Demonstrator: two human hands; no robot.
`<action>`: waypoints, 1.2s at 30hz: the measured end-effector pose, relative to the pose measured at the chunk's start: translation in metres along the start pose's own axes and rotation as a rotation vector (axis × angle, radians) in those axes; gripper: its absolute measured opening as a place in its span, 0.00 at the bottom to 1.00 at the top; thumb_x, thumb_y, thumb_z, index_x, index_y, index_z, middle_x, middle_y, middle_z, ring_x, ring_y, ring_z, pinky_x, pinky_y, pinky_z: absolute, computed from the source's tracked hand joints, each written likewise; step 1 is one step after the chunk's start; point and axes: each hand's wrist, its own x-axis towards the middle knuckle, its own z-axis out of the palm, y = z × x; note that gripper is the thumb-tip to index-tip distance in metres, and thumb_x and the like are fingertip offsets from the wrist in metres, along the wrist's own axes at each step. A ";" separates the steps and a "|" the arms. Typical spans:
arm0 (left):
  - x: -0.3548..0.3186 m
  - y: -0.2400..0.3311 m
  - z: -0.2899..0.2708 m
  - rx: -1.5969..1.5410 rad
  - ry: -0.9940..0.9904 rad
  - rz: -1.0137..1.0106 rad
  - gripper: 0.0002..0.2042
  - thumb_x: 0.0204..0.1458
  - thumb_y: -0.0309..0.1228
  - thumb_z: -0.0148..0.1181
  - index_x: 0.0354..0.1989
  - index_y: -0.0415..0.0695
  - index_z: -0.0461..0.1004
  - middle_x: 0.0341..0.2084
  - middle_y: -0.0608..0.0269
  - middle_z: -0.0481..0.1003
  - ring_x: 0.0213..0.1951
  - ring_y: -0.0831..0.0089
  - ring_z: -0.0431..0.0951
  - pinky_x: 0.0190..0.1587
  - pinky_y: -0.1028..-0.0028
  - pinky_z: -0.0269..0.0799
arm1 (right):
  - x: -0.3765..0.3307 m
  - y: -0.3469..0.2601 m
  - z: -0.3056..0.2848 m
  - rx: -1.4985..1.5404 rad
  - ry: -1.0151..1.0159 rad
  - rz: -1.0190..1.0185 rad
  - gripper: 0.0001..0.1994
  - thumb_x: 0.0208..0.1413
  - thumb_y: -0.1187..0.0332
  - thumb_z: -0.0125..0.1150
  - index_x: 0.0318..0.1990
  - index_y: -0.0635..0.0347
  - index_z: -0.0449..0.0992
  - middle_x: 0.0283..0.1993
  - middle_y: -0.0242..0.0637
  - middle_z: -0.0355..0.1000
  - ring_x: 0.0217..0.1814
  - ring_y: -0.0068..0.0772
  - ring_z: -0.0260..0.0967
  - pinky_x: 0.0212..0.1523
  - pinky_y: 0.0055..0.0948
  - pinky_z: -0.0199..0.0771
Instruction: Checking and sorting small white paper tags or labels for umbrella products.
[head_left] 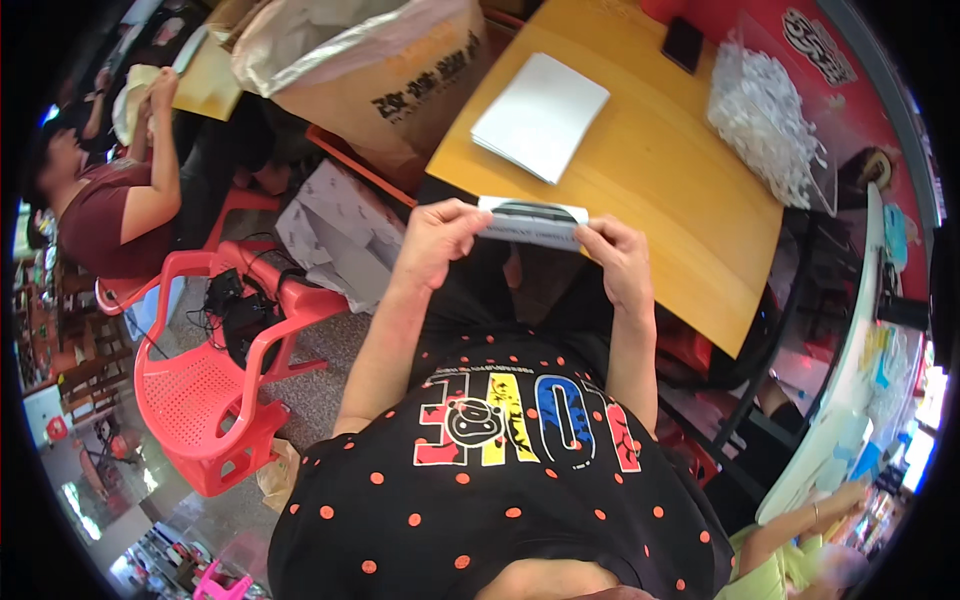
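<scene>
One yellow table (690,215) stands ahead. One open sack (420,115) stands at its left. One red chair (190,390) stands nearer, left of the body. One clear bag (768,130) of white pieces, too many to count, rests on the table's right side. One stack (543,113) of white sheets lies toward the left. Two hands: left hand (437,242) pinching the left end, right hand (624,262) pinching the right end, of one strip (532,222), spanning between them before the table's near edge.
</scene>
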 end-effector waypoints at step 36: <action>-0.011 -0.017 -0.059 -0.060 0.135 -0.009 0.12 0.58 0.30 0.55 0.47 0.37 0.74 0.39 0.57 0.78 0.38 0.72 0.79 0.41 0.76 0.75 | 0.074 0.016 0.031 -1.190 0.040 -0.939 0.15 0.44 0.74 0.54 0.42 0.66 0.72 0.50 0.43 0.72 0.32 0.27 0.73 0.32 0.30 0.66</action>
